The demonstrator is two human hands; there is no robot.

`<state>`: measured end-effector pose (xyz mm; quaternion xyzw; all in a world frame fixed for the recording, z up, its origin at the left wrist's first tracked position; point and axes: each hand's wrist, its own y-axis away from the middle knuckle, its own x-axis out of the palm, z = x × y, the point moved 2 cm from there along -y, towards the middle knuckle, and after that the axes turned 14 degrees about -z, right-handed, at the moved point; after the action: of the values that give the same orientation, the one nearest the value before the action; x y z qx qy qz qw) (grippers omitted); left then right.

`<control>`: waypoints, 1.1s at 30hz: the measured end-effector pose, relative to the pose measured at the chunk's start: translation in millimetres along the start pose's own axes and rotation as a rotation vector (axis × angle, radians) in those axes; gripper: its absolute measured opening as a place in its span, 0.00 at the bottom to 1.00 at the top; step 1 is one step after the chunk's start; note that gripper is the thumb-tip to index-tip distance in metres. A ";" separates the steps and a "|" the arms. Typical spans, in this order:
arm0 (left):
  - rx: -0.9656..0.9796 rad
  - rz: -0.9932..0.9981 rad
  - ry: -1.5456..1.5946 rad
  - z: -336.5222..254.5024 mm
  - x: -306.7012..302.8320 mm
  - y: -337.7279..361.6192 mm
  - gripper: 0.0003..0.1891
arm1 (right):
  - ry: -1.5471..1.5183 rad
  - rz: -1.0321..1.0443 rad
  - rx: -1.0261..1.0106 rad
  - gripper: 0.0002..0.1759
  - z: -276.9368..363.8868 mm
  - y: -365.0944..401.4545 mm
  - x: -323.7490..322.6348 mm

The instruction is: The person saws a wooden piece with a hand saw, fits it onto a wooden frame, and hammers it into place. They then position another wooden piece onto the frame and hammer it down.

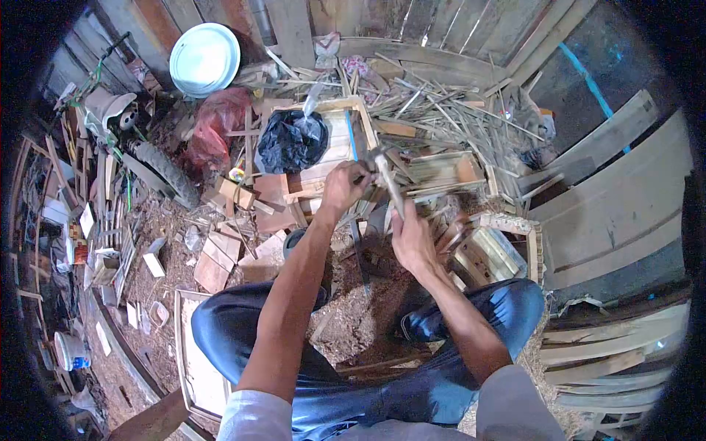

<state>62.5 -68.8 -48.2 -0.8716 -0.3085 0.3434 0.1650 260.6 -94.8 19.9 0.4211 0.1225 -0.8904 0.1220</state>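
My right hand [413, 239] is wrapped round the pale handle of a hammer [392, 184], whose dark head is raised toward the upper left, close to my left fingers. My left hand [346, 187] is closed in a pinch just left of the hammer head; whatever it holds is too small to make out. Below and behind the left hand is a light wooden piece [305, 195], part of a box-like assembly. A wooden drawer-like box [360, 110] lies just beyond, with a black plastic bag [292, 140] in it.
Another wooden box [448, 173] stands right of the hammer, and a slatted one [531, 239] near my right knee. Thin wood strips [441, 110] pile up at the back. A white basin [205, 60] leans on the wall; a red plastic bag [217, 128] lies left.
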 end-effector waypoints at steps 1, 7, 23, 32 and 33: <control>0.021 -0.010 -0.010 4.4 2.5 -0.9 0.08 | -0.083 -0.048 0.044 0.16 4.5 0.2 -3.2; -0.013 0.000 -0.005 -3.9 -3.3 -2.7 0.07 | 0.111 0.097 0.042 0.16 -14.3 -5.9 7.7; 0.103 -0.078 0.009 -5.1 -2.9 -0.4 0.08 | 0.086 0.006 -0.031 0.12 -26.2 -1.5 18.4; 0.013 -0.019 -0.016 -3.7 -3.1 -0.5 0.09 | 0.051 -0.002 0.026 0.12 -19.1 -0.2 10.6; 0.039 -0.017 -0.001 -3.6 -3.4 -2.6 0.08 | 0.037 0.000 0.031 0.11 -13.5 -2.3 7.0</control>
<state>61.9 -69.3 -42.7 -0.8655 -0.3091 0.3482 0.1848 265.3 -89.0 6.4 0.4395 0.1108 -0.8842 0.1129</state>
